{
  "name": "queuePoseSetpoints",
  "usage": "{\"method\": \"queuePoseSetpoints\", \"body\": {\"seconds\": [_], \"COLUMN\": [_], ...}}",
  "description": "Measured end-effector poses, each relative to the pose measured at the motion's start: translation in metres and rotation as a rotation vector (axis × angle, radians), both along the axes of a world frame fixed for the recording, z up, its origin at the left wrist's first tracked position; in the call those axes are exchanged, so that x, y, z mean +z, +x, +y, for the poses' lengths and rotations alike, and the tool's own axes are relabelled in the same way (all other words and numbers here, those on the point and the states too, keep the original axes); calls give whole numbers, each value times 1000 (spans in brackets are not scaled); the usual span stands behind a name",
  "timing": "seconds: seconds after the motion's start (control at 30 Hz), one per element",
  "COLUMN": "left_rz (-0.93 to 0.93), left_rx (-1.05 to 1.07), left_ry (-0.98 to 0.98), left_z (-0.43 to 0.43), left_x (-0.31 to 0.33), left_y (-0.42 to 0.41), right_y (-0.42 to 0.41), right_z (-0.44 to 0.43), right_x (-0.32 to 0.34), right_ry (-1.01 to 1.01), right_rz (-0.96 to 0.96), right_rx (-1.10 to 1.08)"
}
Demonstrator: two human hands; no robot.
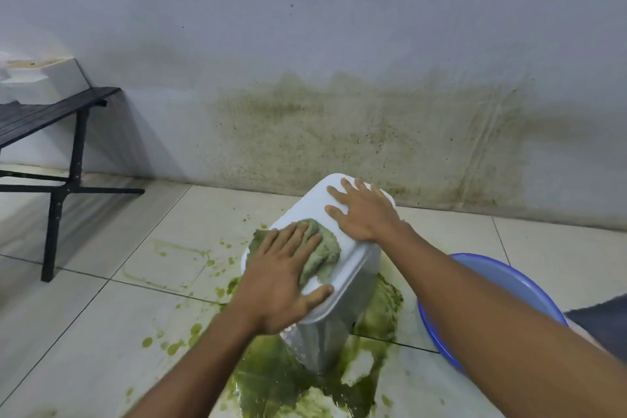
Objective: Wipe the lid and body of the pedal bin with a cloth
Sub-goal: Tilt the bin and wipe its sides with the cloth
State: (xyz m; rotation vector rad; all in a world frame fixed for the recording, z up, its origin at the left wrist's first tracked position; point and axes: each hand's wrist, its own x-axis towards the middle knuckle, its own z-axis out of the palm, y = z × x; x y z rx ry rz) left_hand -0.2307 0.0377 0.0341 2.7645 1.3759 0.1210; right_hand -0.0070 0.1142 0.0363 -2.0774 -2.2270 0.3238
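Observation:
A pedal bin (334, 326) with a white lid (314, 204) and a grey body stands on the tiled floor in the middle of the view. A green-stained cloth (324, 249) lies crumpled on the near half of the lid. My left hand (283, 276) lies flat on the cloth, fingers spread, pressing it onto the lid. My right hand (363, 210) rests flat on the far half of the lid, holding nothing. The pedal is hidden.
A green puddle (298, 380) spreads over the floor around the bin's base, with splashes to the left. A blue basin (492, 288) sits on the floor at the right. A black bench (51, 119) stands at the left. The stained wall (373, 129) is just behind the bin.

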Motion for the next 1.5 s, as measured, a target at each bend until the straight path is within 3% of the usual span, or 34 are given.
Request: {"method": "queuePoseSetpoints", "body": {"seconds": [0.17, 0.27, 0.33, 0.43, 0.5, 0.67, 0.8, 0.97, 1.17, 1.37, 1.5], "left_rz": [-206, -309, -379, -311, -206, -145, -158, -89, -30, -156, -162], "left_rx": [11, 117, 182, 233, 190, -50, 139, 331, 109, -57, 142], "left_ry": [-176, -292, -305, -153, -84, -154, -82, -90, -91, -39, -8], "left_z": [59, 77, 82, 77, 68, 59, 79, 94, 64, 40, 56], "left_x": [15, 13, 9, 7, 7, 7, 2, 1, 2, -7, -6], "left_y": [-29, -24, -8, 26, 50, 89, 52, 74, 157, 101, 58], "right_y": [2, 9, 16, 36, 48, 61, 68, 66, 71, 69, 64], "right_z": [-40, -61, -65, -63, -61, -55, -53, -53, -52, -55, -63], "right_x": [35, 50, 51, 31, 12, -13, -22, -24, -26, -24, -19], "right_ry": [-129, -6, 119, 250, 196, 157, 207, 257, 331, 324, 324], "right_rz": [-233, -362, -351, -179, -13, 228, 492, 545, 675, 792, 977], "right_rx": [-196, -161, -185, -248, -214, -174, -199, -215, -239, -308, -363]}}
